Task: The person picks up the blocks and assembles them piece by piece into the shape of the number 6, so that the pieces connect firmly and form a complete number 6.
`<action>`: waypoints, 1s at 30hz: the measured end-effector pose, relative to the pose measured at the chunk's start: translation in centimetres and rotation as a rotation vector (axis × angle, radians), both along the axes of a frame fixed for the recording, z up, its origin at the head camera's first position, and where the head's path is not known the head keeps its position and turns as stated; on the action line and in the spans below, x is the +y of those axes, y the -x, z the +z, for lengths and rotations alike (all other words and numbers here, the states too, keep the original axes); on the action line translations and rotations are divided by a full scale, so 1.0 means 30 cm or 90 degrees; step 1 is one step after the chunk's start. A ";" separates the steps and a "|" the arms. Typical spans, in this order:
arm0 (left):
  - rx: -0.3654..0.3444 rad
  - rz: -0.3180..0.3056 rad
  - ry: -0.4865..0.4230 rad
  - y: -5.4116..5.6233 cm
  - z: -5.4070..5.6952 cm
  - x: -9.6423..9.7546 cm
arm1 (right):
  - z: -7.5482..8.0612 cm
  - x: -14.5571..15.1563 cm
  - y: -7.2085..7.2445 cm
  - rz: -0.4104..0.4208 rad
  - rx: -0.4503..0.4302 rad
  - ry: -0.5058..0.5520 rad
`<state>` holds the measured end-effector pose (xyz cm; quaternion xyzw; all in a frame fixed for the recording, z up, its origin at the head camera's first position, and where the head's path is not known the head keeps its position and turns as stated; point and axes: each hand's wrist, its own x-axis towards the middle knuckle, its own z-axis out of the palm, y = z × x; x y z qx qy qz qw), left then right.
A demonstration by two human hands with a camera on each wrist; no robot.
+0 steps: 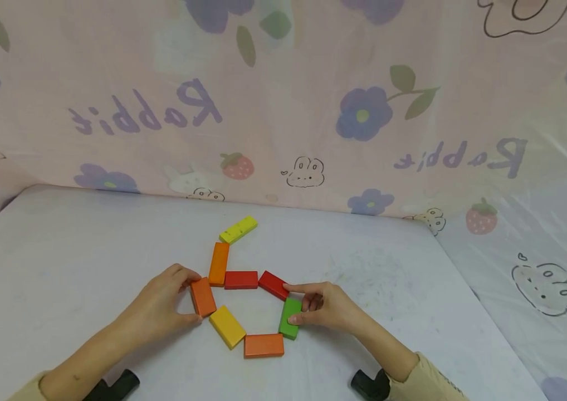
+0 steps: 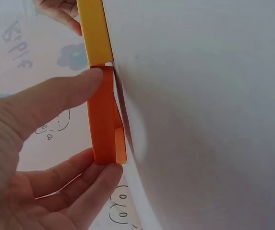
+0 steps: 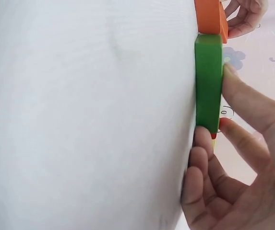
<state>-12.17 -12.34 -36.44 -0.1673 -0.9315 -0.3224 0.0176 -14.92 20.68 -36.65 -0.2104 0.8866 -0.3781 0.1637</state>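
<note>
My left hand (image 1: 165, 303) pinches an orange block (image 1: 203, 297) by its two ends, thumb at the near end and fingers at the far end. In the left wrist view a yellow block (image 2: 95, 31) lies end to end with that orange one. My right hand (image 1: 331, 307) has its thumb on the green block (image 1: 288, 328) and curled fingers at that block's side. Its index finger reaches to the corner of a red block (image 1: 272, 283). In the right wrist view the green block's outer side (image 3: 208, 84) faces the camera, with the fingertips at its lower end.
Another red block (image 1: 241, 280) and a near orange block (image 1: 263, 346) complete a ring on the white table (image 1: 394, 267). An upper orange block (image 1: 219, 264) and a lime-yellow block (image 1: 238, 229) branch off behind. A patterned curtain (image 1: 283, 111) hangs along the back.
</note>
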 end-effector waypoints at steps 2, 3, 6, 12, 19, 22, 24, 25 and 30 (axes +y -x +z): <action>-0.005 -0.007 0.000 0.001 0.000 -0.003 | 0.000 0.000 0.000 -0.001 0.000 -0.001; -0.009 -0.011 0.000 0.002 0.000 -0.005 | 0.001 -0.001 0.000 -0.001 0.001 -0.001; -0.022 -0.025 0.001 0.002 0.000 -0.010 | 0.002 0.000 0.000 0.005 0.003 0.004; -0.036 -0.060 0.008 0.000 0.003 -0.018 | 0.006 0.002 -0.004 0.007 0.000 0.012; -0.045 -0.056 0.001 0.000 0.009 -0.019 | 0.004 0.002 0.000 0.003 0.000 0.005; -0.045 -0.065 -0.012 0.005 0.008 -0.016 | 0.002 0.004 0.000 0.004 -0.001 0.006; -0.045 -0.069 -0.014 0.008 0.008 -0.013 | 0.000 0.005 0.000 0.006 -0.002 0.008; -0.044 -0.071 -0.014 0.010 0.008 -0.012 | -0.001 0.005 0.000 0.007 -0.003 0.008; -0.051 -0.080 -0.008 0.016 0.012 -0.013 | -0.004 0.003 -0.001 0.006 -0.002 0.006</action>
